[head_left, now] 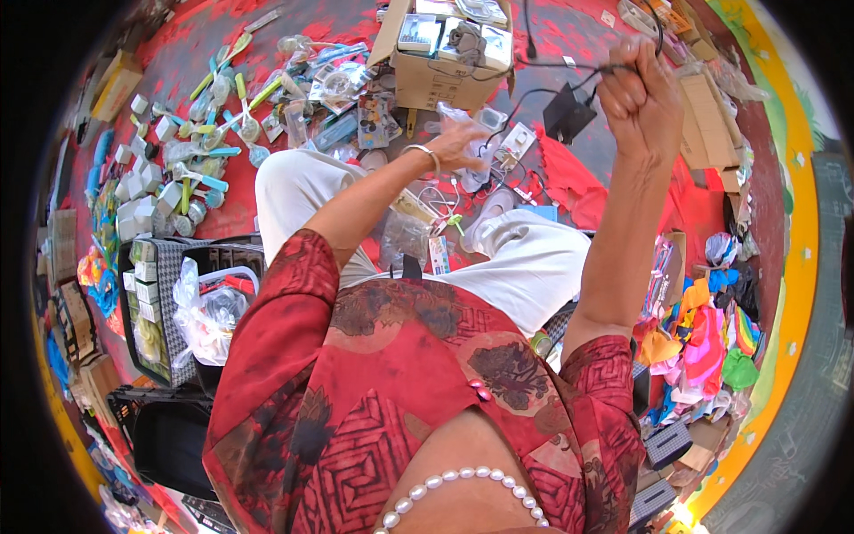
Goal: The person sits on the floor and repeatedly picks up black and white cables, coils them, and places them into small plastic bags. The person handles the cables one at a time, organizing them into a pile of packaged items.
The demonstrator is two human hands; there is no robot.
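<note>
My right hand (636, 98) is raised at the upper right, its fingers closed round a black cable. A black power adapter (567, 113) hangs on this cable, just left of the fist. Lower and further left, my left hand (458, 145) reaches forward with its fingers stretched out, beside clear plastic wrapping (480, 165). Whether the fingertips touch the wrapping is hard to make out. Right of that hand stands a white socket block (516, 142), with dark leads around it. White cables (436, 203) lie on the floor between my legs.
An open cardboard box (436, 82) full of small boxes and a grey cable stands ahead. Many plastic-handled brushes (218, 133) and small white boxes (138, 182) cover the left. Dark baskets (160, 329) stand at my left side. Colourful cloth (703, 347) is heaped at the right, below flattened cardboard (707, 120).
</note>
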